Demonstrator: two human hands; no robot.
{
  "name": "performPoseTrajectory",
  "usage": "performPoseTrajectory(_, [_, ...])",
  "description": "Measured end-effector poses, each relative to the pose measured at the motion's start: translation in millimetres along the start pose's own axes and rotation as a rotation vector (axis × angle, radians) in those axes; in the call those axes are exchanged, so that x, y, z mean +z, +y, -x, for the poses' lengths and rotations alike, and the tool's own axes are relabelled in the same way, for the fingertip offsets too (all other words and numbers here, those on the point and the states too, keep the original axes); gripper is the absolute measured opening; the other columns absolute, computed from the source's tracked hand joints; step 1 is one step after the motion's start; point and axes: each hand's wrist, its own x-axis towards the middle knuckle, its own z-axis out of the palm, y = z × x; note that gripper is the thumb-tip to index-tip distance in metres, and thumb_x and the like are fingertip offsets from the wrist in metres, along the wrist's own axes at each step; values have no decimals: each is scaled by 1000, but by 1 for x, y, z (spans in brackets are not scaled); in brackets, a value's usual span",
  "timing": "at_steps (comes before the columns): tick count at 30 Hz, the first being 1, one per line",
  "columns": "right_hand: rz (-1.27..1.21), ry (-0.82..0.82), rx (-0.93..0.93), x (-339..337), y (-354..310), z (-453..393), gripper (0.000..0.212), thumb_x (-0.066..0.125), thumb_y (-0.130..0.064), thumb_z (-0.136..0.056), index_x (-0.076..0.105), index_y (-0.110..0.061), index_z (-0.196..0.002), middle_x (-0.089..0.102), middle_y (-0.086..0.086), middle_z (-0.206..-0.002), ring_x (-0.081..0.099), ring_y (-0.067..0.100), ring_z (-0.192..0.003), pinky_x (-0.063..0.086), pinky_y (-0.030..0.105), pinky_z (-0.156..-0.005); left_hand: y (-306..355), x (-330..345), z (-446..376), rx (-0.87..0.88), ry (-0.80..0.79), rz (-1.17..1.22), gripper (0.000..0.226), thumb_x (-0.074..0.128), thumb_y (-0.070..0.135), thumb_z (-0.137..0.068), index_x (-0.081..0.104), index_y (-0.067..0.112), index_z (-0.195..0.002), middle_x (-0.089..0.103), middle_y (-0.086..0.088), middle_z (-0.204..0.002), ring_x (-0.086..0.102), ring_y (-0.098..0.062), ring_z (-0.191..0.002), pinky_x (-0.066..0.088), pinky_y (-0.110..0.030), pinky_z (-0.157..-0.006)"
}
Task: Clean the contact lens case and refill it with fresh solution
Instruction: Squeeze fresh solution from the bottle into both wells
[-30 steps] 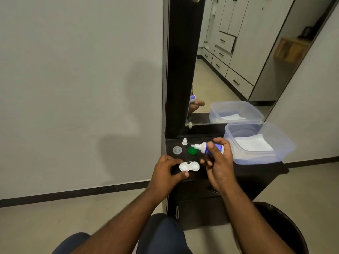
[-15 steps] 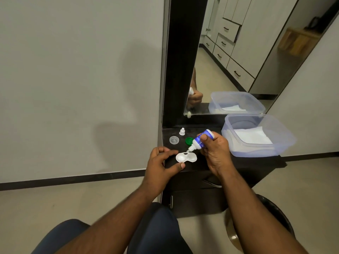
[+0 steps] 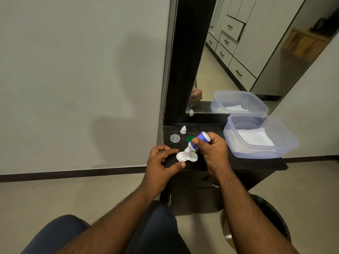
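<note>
**Solution bottle tipped over open lens case**

A person's right hand [image 3: 213,153] grips a small blue-and-white solution bottle [image 3: 197,143], thumb and curled fingers wrapped round its body, and tilts it nozzle-down over the left well of a white contact lens case [image 3: 187,156]. The case lies on a dark dresser top [image 3: 238,165], near its front edge. The left hand [image 3: 162,163] steadies the case's left side, index finger and thumb pinching it. Farther back sit a green cap [image 3: 189,138], a clear cap [image 3: 174,138] and a white nozzle cap [image 3: 183,129]. To the right stands a clear plastic tub [image 3: 286,146] holding a white tissue [image 3: 255,137].
</note>
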Motion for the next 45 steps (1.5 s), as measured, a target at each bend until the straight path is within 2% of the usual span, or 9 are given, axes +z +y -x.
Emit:
performPoseTrajectory(3, [17,10,3,0,0,-1,20,79,-15,-69,59,-14,-70,61,6,-69,60,20,-70,52,25,-60,0,0,0,-6,-7,-9,41,84,24,-70,71,24,-109,47,4,-113,48,5,-105,46,-10,-83])
performPoseTrajectory(9, [39,13,15,-1,1,0,20,80,-16,-68,60,-15,-70,63,7,-72,62,21,-73,53,29,-64,-1,0,0,-3,4,-10,41,83,25,-70,71,24,-109,47,4,-114,48,4,-106,48,-13,-84])
performPoseTrajectory(19, [-27,8,12,-4,3,-1,17,77,-18,-71,61,-15,-71,61,5,-68,57,11,-62,47,22,-56,-2,-1,1,7,-9,-37,40,82,25,-72,70,24,-110,47,5,-114,48,4,-107,47,-12,-84])
performPoseTrajectory(24, [-278,25,64,-11,6,-4,63,81,-63,-49,63,-10,-79,59,1,-61,43,6,-48,35,18,-43,1,0,2,3,2,4,37,82,20,-72,71,25,-107,47,4,-114,48,6,-106,46,-10,-84])
performPoseTrajectory(28, [-403,32,96,-14,4,-7,78,81,-70,-38,60,-9,-82,53,-7,-51,37,3,-41,31,15,-37,4,-1,3,8,2,16,37,82,17,-72,71,22,-107,47,2,-114,48,7,-105,46,-10,-84])
performPoseTrajectory(31, [-367,45,99,-13,4,-5,69,83,-66,-41,61,-12,-78,54,-5,-52,39,3,-43,33,16,-39,4,-1,3,17,1,-10,36,81,19,-73,71,22,-107,47,3,-114,47,8,-105,45,-9,-83])
performPoseTrajectory(35, [-216,-11,75,-12,6,-4,32,85,-34,-59,63,-14,-72,61,3,-61,48,17,-58,41,26,-52,3,-1,3,19,10,-27,37,81,20,-72,71,23,-108,48,4,-113,47,7,-105,45,-11,-83])
performPoseTrajectory(40, [-106,-77,60,-7,5,-3,23,79,-26,-55,62,-17,-68,64,3,-65,59,17,-64,49,26,-58,3,-1,3,18,-1,-28,37,81,20,-72,71,24,-108,48,4,-114,47,5,-106,49,-22,-86])
performPoseTrajectory(45, [-55,-72,52,-8,5,-2,22,79,-24,-59,62,-16,-70,64,5,-70,60,20,-70,52,29,-63,3,0,3,11,7,-17,37,82,19,-72,71,23,-108,48,2,-114,49,1,-107,48,-23,-85])
